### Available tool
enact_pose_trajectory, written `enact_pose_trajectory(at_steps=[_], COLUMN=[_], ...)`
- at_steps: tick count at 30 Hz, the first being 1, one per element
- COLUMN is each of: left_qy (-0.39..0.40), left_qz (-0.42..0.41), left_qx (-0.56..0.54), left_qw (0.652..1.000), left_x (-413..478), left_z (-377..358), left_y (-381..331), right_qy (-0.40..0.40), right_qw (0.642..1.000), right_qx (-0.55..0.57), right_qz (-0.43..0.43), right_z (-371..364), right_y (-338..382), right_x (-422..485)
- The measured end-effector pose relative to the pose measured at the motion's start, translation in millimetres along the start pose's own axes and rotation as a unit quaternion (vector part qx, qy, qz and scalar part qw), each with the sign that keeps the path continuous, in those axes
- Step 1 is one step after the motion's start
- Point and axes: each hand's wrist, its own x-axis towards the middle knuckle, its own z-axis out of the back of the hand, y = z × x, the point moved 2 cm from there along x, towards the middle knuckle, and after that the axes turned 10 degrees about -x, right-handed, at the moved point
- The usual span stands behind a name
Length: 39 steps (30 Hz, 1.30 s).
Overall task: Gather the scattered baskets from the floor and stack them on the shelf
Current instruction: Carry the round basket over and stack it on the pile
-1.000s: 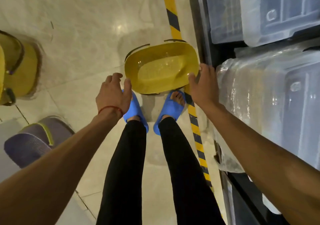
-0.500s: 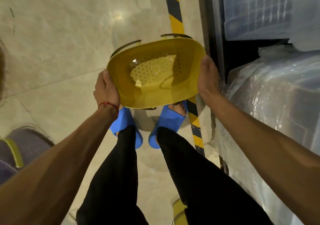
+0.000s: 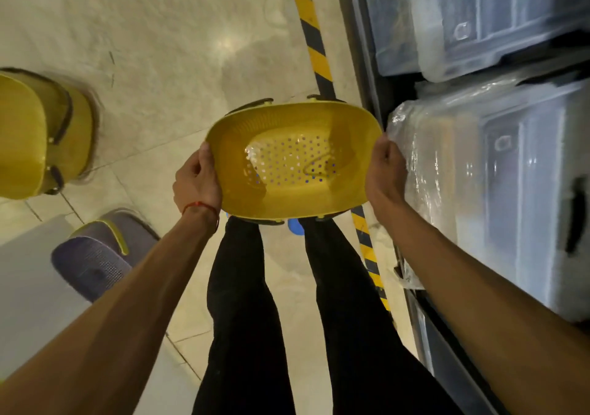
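The yellow basket (image 3: 287,197) is held off the floor (image 3: 159,47), in front of the person and above the feet, its open side facing up toward the camera; its bottom is full of small holes, and dark handles (image 3: 249,107) hang outside its far rim. The left hand (image 3: 198,181) grips the left end of the basket and the right hand (image 3: 384,172) grips the right end; the fingers of both hands are curled round the rim and mostly hidden under the basket. A red thread (image 3: 199,205) goes round the left wrist. On the floor at the left lies a second yellow basket (image 3: 35,136), tipped on its side; nearer to the person there is a purple basket (image 3: 95,255) with a yellow-green handle, well apart from the held one. A yellow and black striped tape (image 3: 311,41) runs along the floor beside the dark shelf (image 3: 360,63) on the right; the shelf carries clear plastic boxes (image 3: 479,15), and the nearer one (image 3: 510,191) is wrapped in plastic film, just beside the right hand.
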Motion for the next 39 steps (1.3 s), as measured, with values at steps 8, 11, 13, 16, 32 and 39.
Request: enact_pose_trajectory(at_steps=[8, 11, 13, 16, 32, 39], left_qy=[0.056, 0.090, 0.121, 0.160, 0.322, 0.427], left_qz=[-0.065, -0.090, -0.104, -0.124, -0.261, -0.295], left_qx=[-0.032, -0.027, -0.009, 0.009, 0.026, 0.117], left_qw=[0.996, 0.992, 0.987, 0.979, 0.909, 0.847], left_x=[-54, -73, -85, -110, -289, -381], left_z=[109, 144, 164, 188, 182, 152], left_y=[-54, -75, -87, -105, -60, -9], right_qy=[-0.041, -0.065, -0.089, -0.107, -0.205, -0.283], right_qw=[0.997, 0.994, 0.992, 0.987, 0.901, 0.824], right_qx=[0.026, 0.046, 0.061, 0.106, 0.341, 0.420], right_qz=[-0.053, -0.073, -0.072, -0.060, -0.175, -0.253], right_z=[61, 77, 89, 107, 147, 143], right_y=[27, 31, 33, 28, -134, -222], right_x=[-138, -193, -231, -280, -474, -562])
